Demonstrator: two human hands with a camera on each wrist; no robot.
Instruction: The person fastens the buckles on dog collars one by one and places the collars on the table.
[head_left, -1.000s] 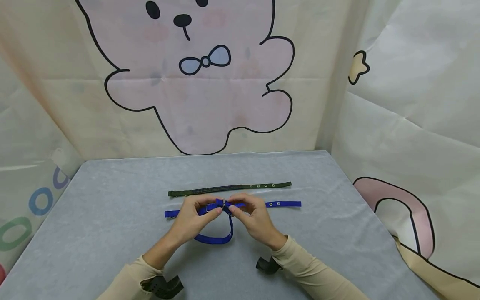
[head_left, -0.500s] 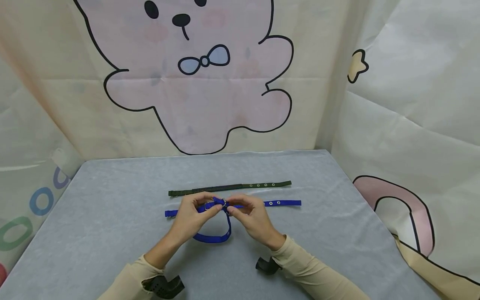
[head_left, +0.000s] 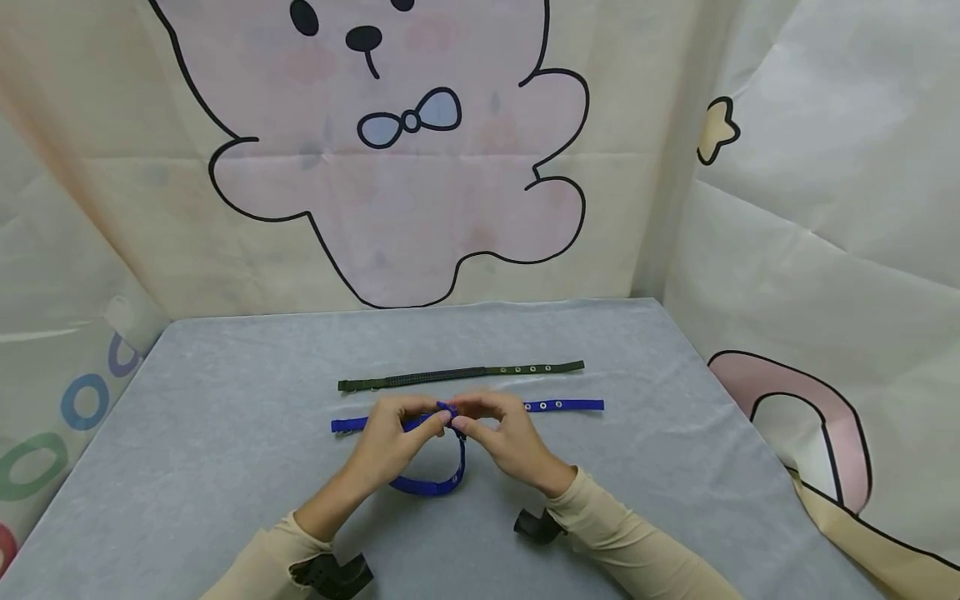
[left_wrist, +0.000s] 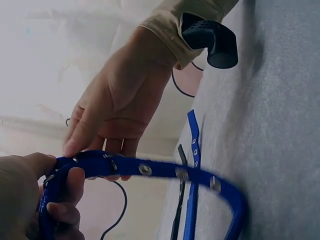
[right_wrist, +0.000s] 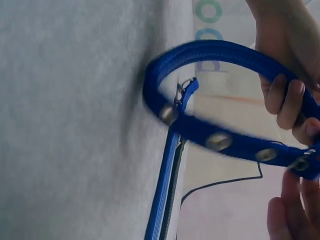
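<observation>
A blue collar [head_left: 428, 487] with metal eyelets is bent into a loop that hangs below both hands, above the table. My left hand [head_left: 384, 440] pinches it near the buckle end. From the other side, my right hand [head_left: 510, 435] pinches the strap with thumb and fingers, close to the left fingertips. In the left wrist view the row of eyelets runs along the looped collar [left_wrist: 162, 169]. The right wrist view shows a metal buckle [right_wrist: 302, 162] at the right hand's fingertips; how far the strap passes through it cannot be told.
A second blue collar [head_left: 566, 406] lies flat behind the hands, which partly cover it. Farther back lies a dark green collar [head_left: 420, 378]. Grey cloth covers the table [head_left: 225, 467]; printed curtains [head_left: 622, 217] stand at its back and sides.
Both hands stay close together at the buckle end. The short blue end at the fingertips has tilted and is now more covered by the fingers; the hanging loop has shifted slightly.
</observation>
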